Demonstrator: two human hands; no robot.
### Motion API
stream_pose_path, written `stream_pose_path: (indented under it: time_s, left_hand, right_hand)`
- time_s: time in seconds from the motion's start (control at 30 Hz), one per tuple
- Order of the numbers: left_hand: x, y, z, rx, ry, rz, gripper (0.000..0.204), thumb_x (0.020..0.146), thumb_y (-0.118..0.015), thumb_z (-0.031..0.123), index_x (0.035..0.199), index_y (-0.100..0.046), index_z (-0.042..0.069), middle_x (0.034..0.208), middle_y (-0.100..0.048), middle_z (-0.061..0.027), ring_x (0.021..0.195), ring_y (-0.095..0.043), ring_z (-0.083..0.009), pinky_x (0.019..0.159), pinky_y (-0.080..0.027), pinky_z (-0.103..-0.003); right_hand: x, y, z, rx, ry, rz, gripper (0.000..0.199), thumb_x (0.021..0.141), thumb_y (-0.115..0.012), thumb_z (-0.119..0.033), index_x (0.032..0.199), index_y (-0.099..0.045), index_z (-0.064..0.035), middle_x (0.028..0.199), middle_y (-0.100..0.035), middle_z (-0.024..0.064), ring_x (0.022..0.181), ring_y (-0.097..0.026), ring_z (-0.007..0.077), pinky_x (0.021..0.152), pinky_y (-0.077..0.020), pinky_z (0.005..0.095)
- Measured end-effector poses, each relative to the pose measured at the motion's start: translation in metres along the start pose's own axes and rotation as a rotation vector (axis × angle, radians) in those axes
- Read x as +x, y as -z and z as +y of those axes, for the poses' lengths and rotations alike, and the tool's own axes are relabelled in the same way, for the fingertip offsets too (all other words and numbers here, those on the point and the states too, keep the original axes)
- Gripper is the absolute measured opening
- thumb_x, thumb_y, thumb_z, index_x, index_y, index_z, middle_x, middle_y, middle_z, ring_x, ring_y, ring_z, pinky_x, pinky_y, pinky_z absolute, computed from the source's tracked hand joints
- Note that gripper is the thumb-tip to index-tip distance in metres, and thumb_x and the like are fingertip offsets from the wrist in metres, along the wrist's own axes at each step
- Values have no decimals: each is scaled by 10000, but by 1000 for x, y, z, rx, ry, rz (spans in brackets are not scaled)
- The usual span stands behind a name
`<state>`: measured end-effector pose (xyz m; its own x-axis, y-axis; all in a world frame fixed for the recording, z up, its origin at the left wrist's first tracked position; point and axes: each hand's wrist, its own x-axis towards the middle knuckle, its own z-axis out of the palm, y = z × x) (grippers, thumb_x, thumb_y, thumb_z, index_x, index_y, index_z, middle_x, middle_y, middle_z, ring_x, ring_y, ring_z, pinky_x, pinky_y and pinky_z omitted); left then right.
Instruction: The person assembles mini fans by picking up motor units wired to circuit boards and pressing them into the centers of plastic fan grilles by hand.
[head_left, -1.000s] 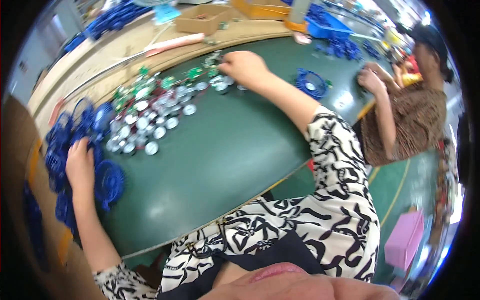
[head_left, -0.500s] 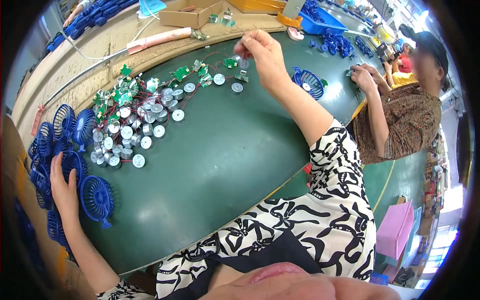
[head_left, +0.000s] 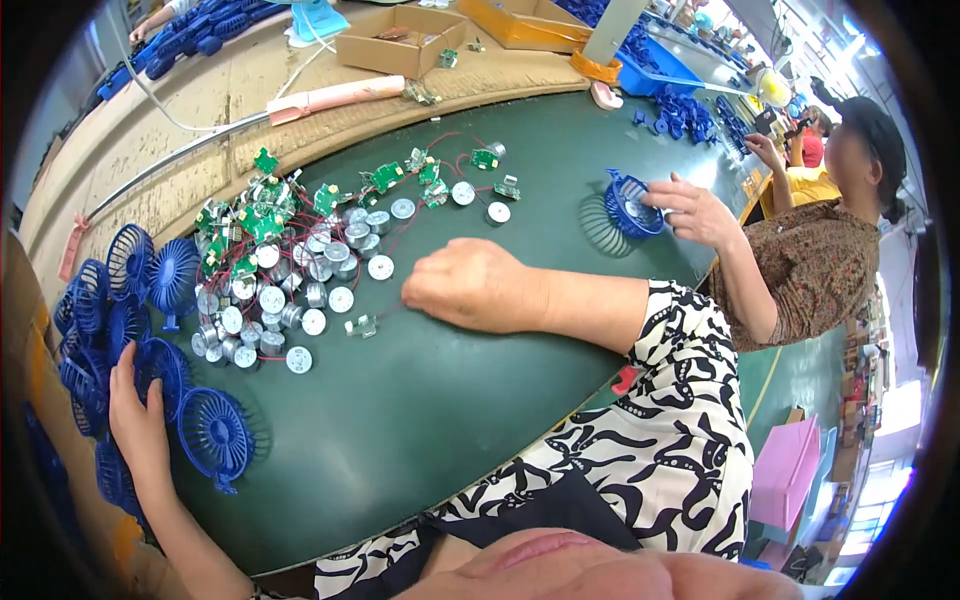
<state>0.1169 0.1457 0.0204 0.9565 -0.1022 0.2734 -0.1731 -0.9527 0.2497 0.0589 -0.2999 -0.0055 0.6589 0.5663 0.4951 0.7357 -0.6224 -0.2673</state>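
At the left, my left hand [head_left: 138, 425] rests against a pile of blue fan housings [head_left: 128, 325], its thumb and fingers apart. A single blue fan housing [head_left: 215, 432] lies on the table just right of that hand. My right hand [head_left: 465, 285] is closed over the middle of the table; what its fingers hold is hidden. Beside its fingertips is a small circuit board [head_left: 362, 325], slightly blurred. Silver round motors [head_left: 330, 250] lie heaped between my hands, with red wires leading to green circuit boards [head_left: 262, 222] behind them.
A co-worker's hand [head_left: 700, 208] is at a blue fan housing [head_left: 632, 205] on the right. Cardboard edging [head_left: 235, 160] bounds the green table's far side, with a cardboard box [head_left: 400, 45] beyond. A blue bin [head_left: 660, 70] of blue parts stands at the back right.
My right hand has come from the far side toward me and to the left, the small board now near its fingers. My left hand stays at the pile. The co-worker's hand reached the blue housing.
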Motion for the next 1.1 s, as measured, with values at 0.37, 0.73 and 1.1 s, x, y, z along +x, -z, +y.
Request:
stream_pose_path:
  time_s: [0.37, 0.73, 1.1]
  left_hand:
    - [-2, -5, -6, -192, 114, -90, 419, 893, -504, -53, 1285, -583, 72, 758, -444, -60, 659, -432, -162, 629, -401, -300]
    - [-5, -4, 2, 13, -41, -10, 481, 880, -522, -55, 1347, -537, 56, 1380, -502, -181, 1268, -500, -356, 1056, -393, -395]
    - [1, 0, 0, -153, -78, -30, 173, 874, -558, -35, 1046, -574, -28, 973, -615, -160, 892, -600, -301, 836, -467, -343]
  right_hand:
    - [-1, -1, -1, -52, 5, -72, 113, 816, -654, -145, 805, -546, -114, 745, -505, 31, 701, -569, 207, 614, -427, 357]
    - [1, 0, -3, -16, -24, -70, 118, 831, -659, -151, 818, -551, -107, 753, -514, 37, 717, -577, 219, 637, -434, 363]
    - [2, -5, 2, -22, -13, -49, 111, 854, -678, -153, 909, -595, -105, 770, -539, 34, 714, -597, 221, 624, -438, 376]
